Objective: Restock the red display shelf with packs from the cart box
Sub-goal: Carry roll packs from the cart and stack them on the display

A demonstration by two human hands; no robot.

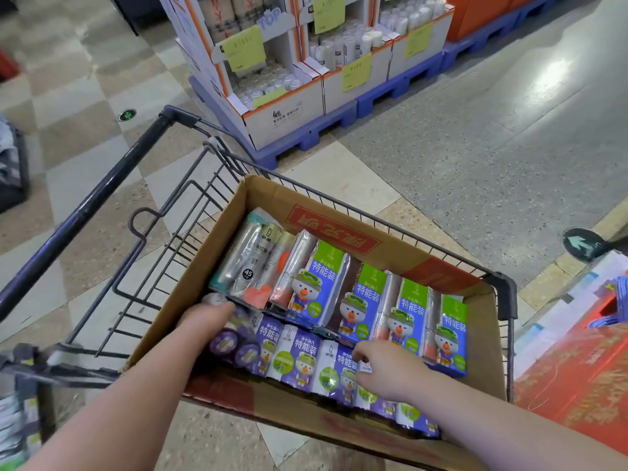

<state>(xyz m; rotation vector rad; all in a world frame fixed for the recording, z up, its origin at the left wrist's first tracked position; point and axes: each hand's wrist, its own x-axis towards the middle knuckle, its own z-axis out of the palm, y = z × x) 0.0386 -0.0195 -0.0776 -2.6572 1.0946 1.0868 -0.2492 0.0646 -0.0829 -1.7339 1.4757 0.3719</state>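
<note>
An open cardboard box [482,338] sits in a wire shopping cart [190,198]. It holds several purple-and-green packs [367,297] with a cartoon figure, plus silver roll packs [244,263] at the far left. My left hand [204,319] reaches into the box's left side, fingertips on the purple rolls [234,345] in the near row. My right hand [380,368] rests on the near row of purple packs [299,355], fingers curled over one; whether it grips is unclear. The red display shelf [577,379] shows at the right edge.
The cart's dark handle bar [98,198] runs diagonally at left. White cardboard displays with cups [282,79] stand on blue pallets [339,124] ahead. A green arrow floor sticker [581,246] lies at right. Dark goods sit at the left edge [10,164].
</note>
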